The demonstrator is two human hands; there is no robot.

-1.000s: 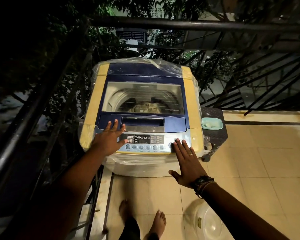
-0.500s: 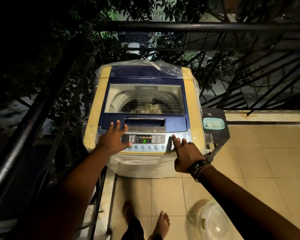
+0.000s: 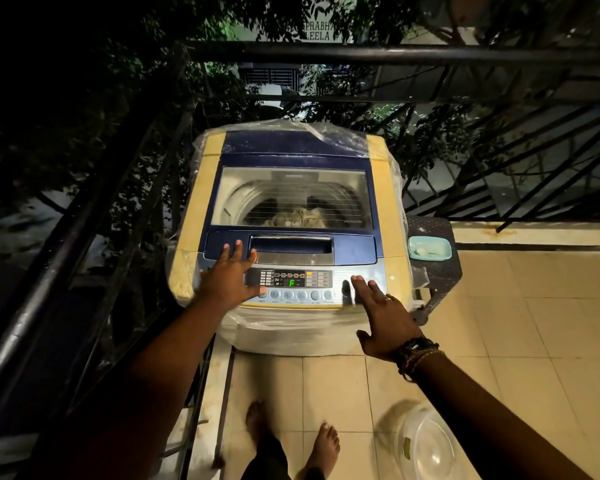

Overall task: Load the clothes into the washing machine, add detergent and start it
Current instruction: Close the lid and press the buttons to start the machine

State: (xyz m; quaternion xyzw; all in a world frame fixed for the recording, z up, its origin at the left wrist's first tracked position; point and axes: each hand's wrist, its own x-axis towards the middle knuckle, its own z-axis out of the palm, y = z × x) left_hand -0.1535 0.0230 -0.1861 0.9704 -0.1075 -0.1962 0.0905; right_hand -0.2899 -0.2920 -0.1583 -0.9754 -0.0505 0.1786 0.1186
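A: Where is the washing machine (image 3: pixel 293 233)?

B: It stands right in front of the person, by the railing (image 3: pixel 361 53). Its lid (image 3: pixel 293 199) is down. You can see the clothes (image 3: pixel 300 218) inside through the window.

A: What are the hands doing?

B: The left hand (image 3: pixel 231 275) lies flat on the left end of the control panel (image 3: pixel 291 284). Its fingers are straight and a little spread. It holds nothing.

A: And the other one?

B: The right hand (image 3: pixel 383 317) is open too, fingers straight and spread. Its fingertips (image 3: pixel 357 279) are at the right end of the panel. I cannot tell if they touch it.

A: Is the machine on?

B: A green letter glows on the little display (image 3: pixel 291 283), so I think it has power.

A: What comes next?

B: I think a start press. The row of buttons (image 3: pixel 295 294) runs left to right along the panel front. It lies between the two hands. The buttons at the right end are just left of the right fingertips. So the right hand is closer to those and needs a small move to the left.
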